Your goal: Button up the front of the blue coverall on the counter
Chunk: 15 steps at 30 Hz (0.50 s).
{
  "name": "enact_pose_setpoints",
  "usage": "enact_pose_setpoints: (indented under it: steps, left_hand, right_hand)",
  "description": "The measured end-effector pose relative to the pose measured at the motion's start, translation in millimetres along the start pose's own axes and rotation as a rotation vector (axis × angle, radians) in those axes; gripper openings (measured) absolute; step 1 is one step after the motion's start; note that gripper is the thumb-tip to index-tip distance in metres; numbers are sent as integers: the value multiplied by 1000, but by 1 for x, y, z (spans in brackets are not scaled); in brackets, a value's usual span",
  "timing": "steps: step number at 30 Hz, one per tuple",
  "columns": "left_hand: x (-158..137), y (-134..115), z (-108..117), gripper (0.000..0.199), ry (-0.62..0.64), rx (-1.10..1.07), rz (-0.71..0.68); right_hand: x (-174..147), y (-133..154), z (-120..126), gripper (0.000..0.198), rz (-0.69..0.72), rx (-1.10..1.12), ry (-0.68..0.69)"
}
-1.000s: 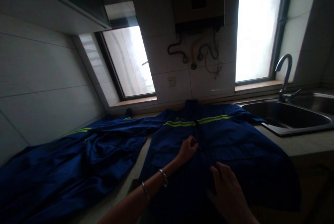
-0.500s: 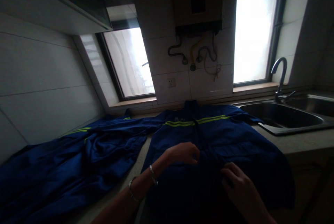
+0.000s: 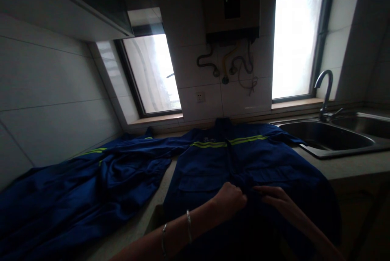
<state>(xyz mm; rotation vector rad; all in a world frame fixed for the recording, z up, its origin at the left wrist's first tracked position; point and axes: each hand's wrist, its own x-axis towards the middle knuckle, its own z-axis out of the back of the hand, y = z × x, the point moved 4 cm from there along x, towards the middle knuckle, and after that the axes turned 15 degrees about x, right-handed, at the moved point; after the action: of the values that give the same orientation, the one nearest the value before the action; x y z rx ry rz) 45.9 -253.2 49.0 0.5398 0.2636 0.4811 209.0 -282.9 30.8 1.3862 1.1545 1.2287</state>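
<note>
A dark blue work jacket with yellow-green stripes across its chest lies spread on the counter, collar toward the wall, its lower part hanging over the front edge. My left hand, with bracelets on its wrist, is closed on the jacket's front edge near the middle. Just to the right, my right hand pinches the cloth of the other front edge, fingers bent. The fastening between both hands is too dark to make out.
A second blue striped garment lies crumpled on the counter at left. At right are a steel sink and a curved faucet. A water heater hangs on the tiled wall between two windows.
My left hand has moved right and down onto the jacket's front edge. My right hand has shifted slightly, and both hands are now close together.
</note>
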Motion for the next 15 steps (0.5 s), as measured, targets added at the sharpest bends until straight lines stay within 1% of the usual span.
enact_pose_setpoints:
  steps: [2,4,7,9,12,15]
  left_hand:
    - [2,-3,0,10,-57,53,-17]
    - [3,-7,-2,11,-119,103,-45]
    - [1,-10,-5,8,-196,127,-103]
    - [-2,-11,-5,9,-221,126,-152]
    - [-7,-4,2,13,-233,126,-190]
    - [-13,14,19,12,-259,131,-140]
  right_hand:
    - [-1,2,3,35,-31,27,-20]
    - [-1,1,5,36,-74,48,-24]
    - [2,-6,9,35,-152,64,-13]
    - [4,-13,12,36,-191,81,-4]
    - [8,-22,14,38,-211,128,-28]
    - [12,-21,11,41,-209,172,-32]
